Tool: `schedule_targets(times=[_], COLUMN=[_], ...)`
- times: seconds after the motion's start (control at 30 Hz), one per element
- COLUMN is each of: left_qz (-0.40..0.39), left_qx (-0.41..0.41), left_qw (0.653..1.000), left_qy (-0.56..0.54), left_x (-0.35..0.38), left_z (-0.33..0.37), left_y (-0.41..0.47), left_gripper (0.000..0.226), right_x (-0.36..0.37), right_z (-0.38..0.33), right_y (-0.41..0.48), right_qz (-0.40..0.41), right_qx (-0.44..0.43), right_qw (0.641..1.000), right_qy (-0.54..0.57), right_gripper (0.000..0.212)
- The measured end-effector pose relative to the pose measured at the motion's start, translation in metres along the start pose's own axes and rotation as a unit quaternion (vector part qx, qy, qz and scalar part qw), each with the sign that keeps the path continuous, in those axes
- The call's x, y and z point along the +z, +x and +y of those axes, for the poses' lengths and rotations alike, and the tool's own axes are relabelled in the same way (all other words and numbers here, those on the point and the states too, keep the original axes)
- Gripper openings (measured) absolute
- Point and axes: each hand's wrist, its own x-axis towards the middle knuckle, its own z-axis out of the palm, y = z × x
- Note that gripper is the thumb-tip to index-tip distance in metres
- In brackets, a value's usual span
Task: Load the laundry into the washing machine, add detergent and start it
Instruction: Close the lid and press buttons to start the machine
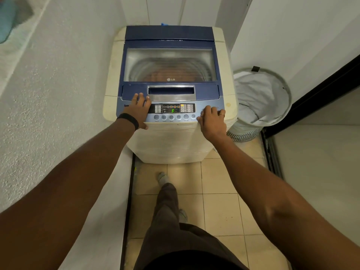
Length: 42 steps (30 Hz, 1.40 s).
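L hand lies flat, fingers spread, on washing machine by lid's front-left corner, holding nothing. Btn row runs L-R between both hands, display lit. R hand rests w/ bent fingers on panel's right end, nothing held. Rightmost btns sit just beside it, so R is nearer for start.

washing machine: cream plastic body, glossy blue lid, clear window. Laundry basket: grey cloth. Wall rough plaster. Floor smooth tile.
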Motion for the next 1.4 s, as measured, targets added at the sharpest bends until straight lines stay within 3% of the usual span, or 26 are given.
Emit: schedule_targets(times=[0.37, 0.63, 1.0, 1.17, 1.4], left_qz=[-0.001, 0.0, 0.002, -0.011, 0.0], left_qx=[-0.005, -0.006, -0.001, 0.018, 0.027], left_qw=[1.0, 1.0, 1.0, 0.999, 1.0], left_qy=[0.017, 0.01, 0.005, 0.03, -0.011], left_x=[-0.004, -0.001, -0.001, -0.006, -0.001], left_z=[0.003, 0.003, 0.002, -0.002, -0.006], left_y=[-0.004, -0.001, -0.005, -0.009, -0.009], left_gripper=[0.124, 0.126, 0.126, 0.137, 0.148], right_x=[0.013, 0.019, -0.001, -0.006, -0.013], right_z=[0.028, 0.035, 0.027, 0.019, 0.01], right_y=[-0.012, -0.005, -0.009, -0.003, -0.006], right_qz=[0.031, -0.032, -0.044, -0.08, -0.066], right_qx=[-0.16, -0.152, -0.127, -0.095, -0.07], right_qw=[0.985, 0.979, 0.99, 0.992, 0.995], right_qy=[-0.065, -0.133, -0.037, -0.032, -0.017], right_gripper=[0.051, 0.061, 0.067, 0.07, 0.071])
